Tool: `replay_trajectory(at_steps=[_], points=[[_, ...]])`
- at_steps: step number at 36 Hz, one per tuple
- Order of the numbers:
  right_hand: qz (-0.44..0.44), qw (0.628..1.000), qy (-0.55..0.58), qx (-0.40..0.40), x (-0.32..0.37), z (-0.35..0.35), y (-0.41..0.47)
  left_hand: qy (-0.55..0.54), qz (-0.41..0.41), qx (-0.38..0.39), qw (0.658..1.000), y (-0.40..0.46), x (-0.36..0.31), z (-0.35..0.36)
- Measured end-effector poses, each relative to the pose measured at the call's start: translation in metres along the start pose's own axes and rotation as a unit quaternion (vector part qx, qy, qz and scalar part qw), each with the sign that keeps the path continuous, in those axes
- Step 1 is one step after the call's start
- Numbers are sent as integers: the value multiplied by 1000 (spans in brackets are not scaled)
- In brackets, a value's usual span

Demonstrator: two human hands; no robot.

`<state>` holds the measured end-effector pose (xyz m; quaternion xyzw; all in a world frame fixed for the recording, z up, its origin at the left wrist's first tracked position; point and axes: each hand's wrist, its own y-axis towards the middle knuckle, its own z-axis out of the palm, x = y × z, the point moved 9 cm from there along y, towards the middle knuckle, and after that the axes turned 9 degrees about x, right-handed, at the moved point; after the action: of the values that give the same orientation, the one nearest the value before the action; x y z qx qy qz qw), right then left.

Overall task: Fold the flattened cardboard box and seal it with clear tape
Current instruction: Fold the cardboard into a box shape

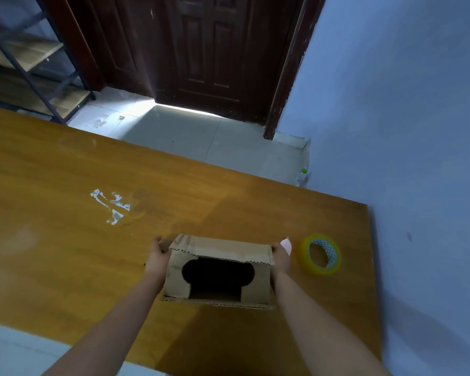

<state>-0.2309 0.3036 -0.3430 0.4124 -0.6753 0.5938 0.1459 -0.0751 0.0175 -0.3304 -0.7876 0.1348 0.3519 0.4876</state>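
A small brown cardboard box (258, 283) stands erected on the wooden table (65, 240), its open end toward me with two side flaps folded in and a dark gap between them. My left hand (158, 256) presses its left side. My right hand (280, 257) grips its right side. The far flap lies over the top. A roll of clear tape (320, 255) with a yellowish tint lies flat on the table, just right of my right hand.
A small pink-white object (286, 245) lies behind my right hand. White tape residue (110, 204) marks the table to the left. The blue wall (418, 131) borders the table's right edge. A dark door (201, 50) and metal shelves (25, 63) stand beyond.
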Motion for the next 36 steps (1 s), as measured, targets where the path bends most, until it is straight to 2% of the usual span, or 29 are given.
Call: replay_trajectory(at_steps=[2, 4, 8, 11, 13, 15, 17, 18, 20, 24, 27, 31, 36], points=[[5, 1000, -23, 9, -3, 2, 0, -27, 46, 9, 999, -8, -12, -3], [11, 999, -39, 8, -4, 0, -2, -50, 133, 26, 990, -28, -35, -4], [-1, 997, -83, 9, -3, -1, 3, -30, 323, 106, 940, -83, -90, 3], [2, 994, -106, 22, -11, 0, 10, 105, 432, 136, 886, -113, -111, 20], [3, 992, -121, 21, -7, -2, 6, 229, 456, 138, 849, -125, -118, 34], [9, 991, -135, 17, -3, -5, 2, 403, 474, 107, 776, -130, -115, 49], [15, 989, -148, 7, -1, -8, 4, 552, 452, 107, 692, -123, -100, 63], [11, 986, -168, 3, -1, -9, 8, 598, 430, 115, 666, -117, -92, 67], [7, 976, -216, 7, -1, -10, 16, 645, 409, 107, 636, -108, -86, 70], [0, 972, -232, 43, 8, -9, 8, 654, 397, 89, 637, -97, -100, 70], [-7, 966, -250, 69, 10, -12, 1, 652, 388, 117, 640, -88, -105, 75], [-27, 967, -252, 36, 14, -30, -8, 653, 375, 121, 647, -84, -116, 83], [-121, 979, -163, -15, 52, -45, -40, 676, 338, 128, 643, -82, -118, 92]])
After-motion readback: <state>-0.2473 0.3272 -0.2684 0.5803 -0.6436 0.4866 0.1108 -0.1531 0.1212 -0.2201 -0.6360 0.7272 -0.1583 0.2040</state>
